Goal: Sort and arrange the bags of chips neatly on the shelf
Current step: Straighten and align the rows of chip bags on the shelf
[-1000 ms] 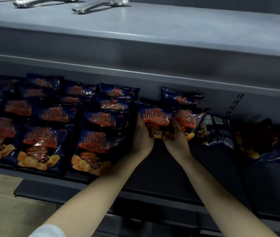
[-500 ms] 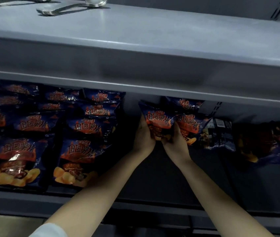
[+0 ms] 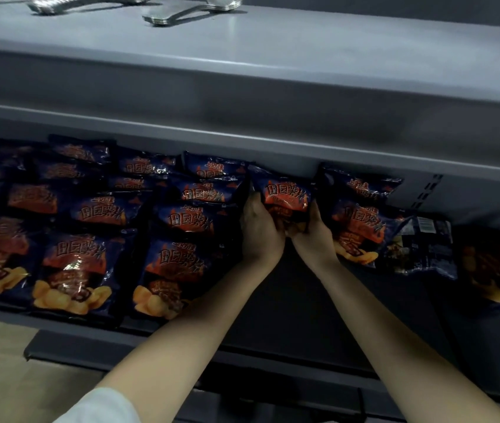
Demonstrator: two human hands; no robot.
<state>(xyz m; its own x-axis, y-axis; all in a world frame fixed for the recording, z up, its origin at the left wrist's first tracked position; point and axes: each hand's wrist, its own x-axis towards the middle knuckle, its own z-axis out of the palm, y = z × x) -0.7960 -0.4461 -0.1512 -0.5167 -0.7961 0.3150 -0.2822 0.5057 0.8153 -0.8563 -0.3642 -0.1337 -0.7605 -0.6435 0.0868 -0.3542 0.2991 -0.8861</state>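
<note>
A dark blue chip bag with orange lettering (image 3: 285,195) stands upright far back on the dark shelf (image 3: 297,303). My left hand (image 3: 259,232) grips its lower left side and my right hand (image 3: 312,236) its lower right side. Left of it, overlapping rows of the same bags (image 3: 178,257) fill the shelf. To the right stand two more such bags (image 3: 357,222), then a bag lying with its back label up (image 3: 422,248), and another bag in shadow (image 3: 493,270).
The grey shelf above (image 3: 242,74) overhangs the bags, with metal utensils (image 3: 175,13) lying on top. A slotted upright (image 3: 428,190) is at the back right. A lower shelf edge (image 3: 181,355) and tan floor (image 3: 7,380) lie below.
Both hands have carried the held bag leftward, closer to the filled rows. The camera view has swung as well.
</note>
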